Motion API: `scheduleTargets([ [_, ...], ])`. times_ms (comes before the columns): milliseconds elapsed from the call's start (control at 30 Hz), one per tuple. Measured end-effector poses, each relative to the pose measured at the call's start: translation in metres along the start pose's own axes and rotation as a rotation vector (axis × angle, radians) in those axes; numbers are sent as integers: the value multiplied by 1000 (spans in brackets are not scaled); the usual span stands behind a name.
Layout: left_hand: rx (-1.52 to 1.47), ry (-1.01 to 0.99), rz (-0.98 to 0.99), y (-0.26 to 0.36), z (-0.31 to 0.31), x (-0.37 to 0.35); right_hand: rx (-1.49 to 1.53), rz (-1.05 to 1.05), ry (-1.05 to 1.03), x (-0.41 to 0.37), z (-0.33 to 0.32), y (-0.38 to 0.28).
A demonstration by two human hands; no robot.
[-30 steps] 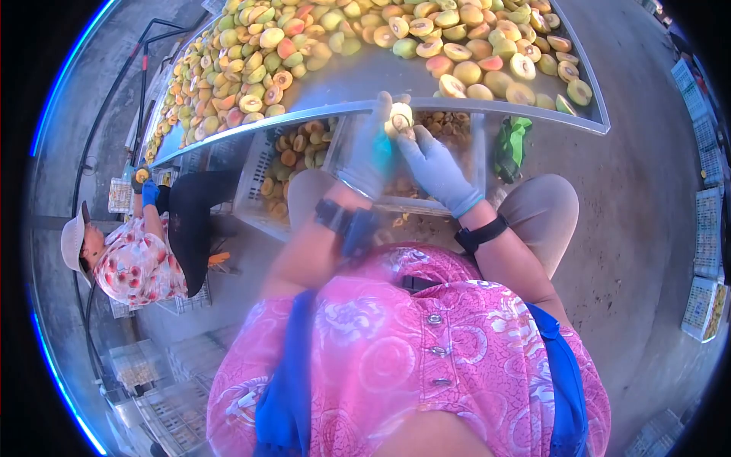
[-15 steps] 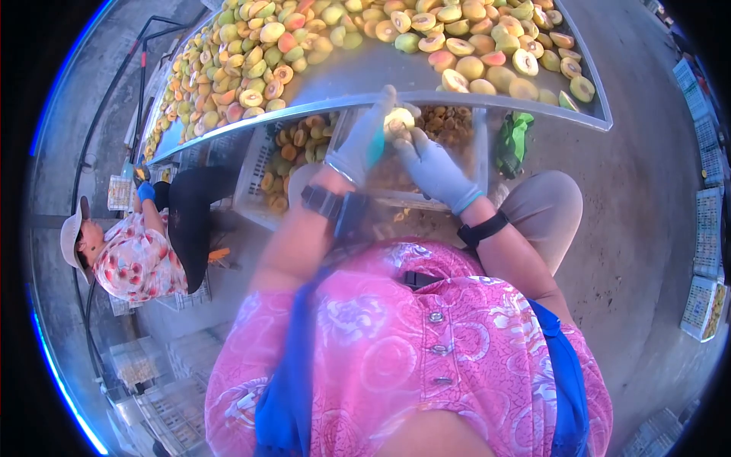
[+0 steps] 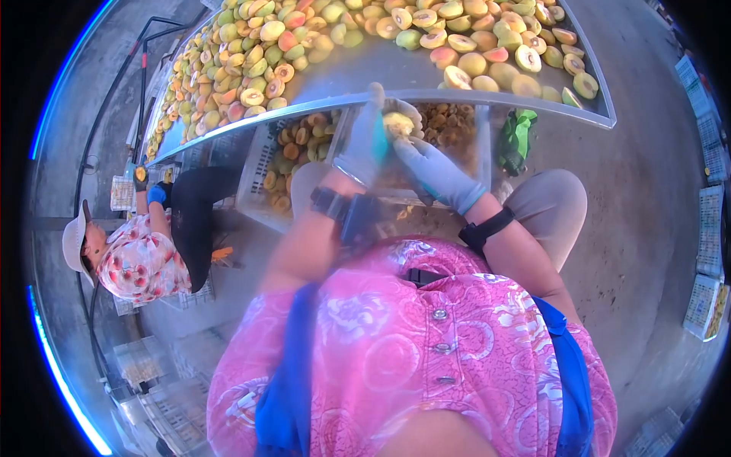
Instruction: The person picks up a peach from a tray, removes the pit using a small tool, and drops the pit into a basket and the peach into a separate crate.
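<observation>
Both hands wear pale gloves and meet at the near edge of a metal tray [image 3: 365, 97] heaped with halved yellow and red fruit. A pale yellow piece of fruit [image 3: 397, 124] sits between them. My left hand [image 3: 364, 145] has its fingers wrapped round the fruit's left and far side. My right hand [image 3: 434, 166] holds its fingertips against the near right side of the same piece. Below the hands, one crate [image 3: 251, 171] contains fruit halves, and another [image 3: 483, 145] contains small brown pieces.
A green bag [image 3: 515, 141] lies right of the crates. At the left, another person [image 3: 145, 259] in a hat sits by the tray. White crates [image 3: 704, 308] line the right side, and more [image 3: 160, 404] stand at the lower left.
The fruit between my hands has shifted slightly, and my left fingers have come round its far side. The other person's hands have moved a little apart, with one near the tray's corner.
</observation>
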State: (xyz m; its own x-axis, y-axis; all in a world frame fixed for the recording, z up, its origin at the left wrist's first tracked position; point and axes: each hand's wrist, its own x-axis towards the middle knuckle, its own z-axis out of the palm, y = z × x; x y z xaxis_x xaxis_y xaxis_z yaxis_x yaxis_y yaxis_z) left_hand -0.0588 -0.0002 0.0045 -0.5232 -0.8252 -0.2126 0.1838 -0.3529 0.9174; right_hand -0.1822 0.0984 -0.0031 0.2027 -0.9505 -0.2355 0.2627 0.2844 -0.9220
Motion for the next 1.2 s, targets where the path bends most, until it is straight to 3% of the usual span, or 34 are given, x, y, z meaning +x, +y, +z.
scheduleTargets([
  [133,223,-15,1,3,-1,-5,9,47,-53,1,-2,7],
  [167,341,-19,45,5,0,-8,162,125,-162,2,-5,11],
  [233,293,-58,43,7,0,-10,313,202,-269,7,-9,18],
  [300,240,-95,43,7,-1,-15,691,307,-532,11,-11,27],
  [400,127,-194,89,10,0,-16,900,282,-690,8,-6,26],
  [467,15,19,28,11,-14,-17,990,350,-787,10,-5,25],
  [500,-117,328,60,0,-28,-5,1096,425,-897,9,-3,24],
  [533,-199,212,150,1,-58,3,994,335,-839,3,0,16],
  [567,-323,244,168,10,-79,2,993,330,-836,5,-2,19],
  [600,-225,114,228,24,-94,-6,1028,344,-831,8,-5,27],
  [633,22,227,197,27,-139,-2,1064,356,-825,11,-7,33],
  [667,203,429,156,43,-147,-8,1069,350,-821,13,-8,36],
  [700,330,581,81,80,-70,-40,1000,331,-673,15,-9,39],
  [833,2062,303,856,45,-165,4,941,338,-264,36,-11,82],
  [867,1631,206,810,33,-170,22,980,183,-533,57,-22,122],
  [900,1196,61,744,10,-157,48,615,244,-47,29,-3,69],
  [933,1070,196,348,21,-85,48,607,145,-46,33,0,71],
  [967,1203,-15,559,-7,-110,88,420,152,-33,38,-2,73],
  [1000,1145,29,363,15,-28,83,639,7,-2,54,8,87],
  [1033,1108,76,144,42,38,61,572,26,-88,45,-1,79],
  [1133,1172,-18,246,-25,4,159,372,116,56,32,-17,78],
  [1200,1268,-42,326,-27,33,150,393,218,-8,31,-27,93],
])
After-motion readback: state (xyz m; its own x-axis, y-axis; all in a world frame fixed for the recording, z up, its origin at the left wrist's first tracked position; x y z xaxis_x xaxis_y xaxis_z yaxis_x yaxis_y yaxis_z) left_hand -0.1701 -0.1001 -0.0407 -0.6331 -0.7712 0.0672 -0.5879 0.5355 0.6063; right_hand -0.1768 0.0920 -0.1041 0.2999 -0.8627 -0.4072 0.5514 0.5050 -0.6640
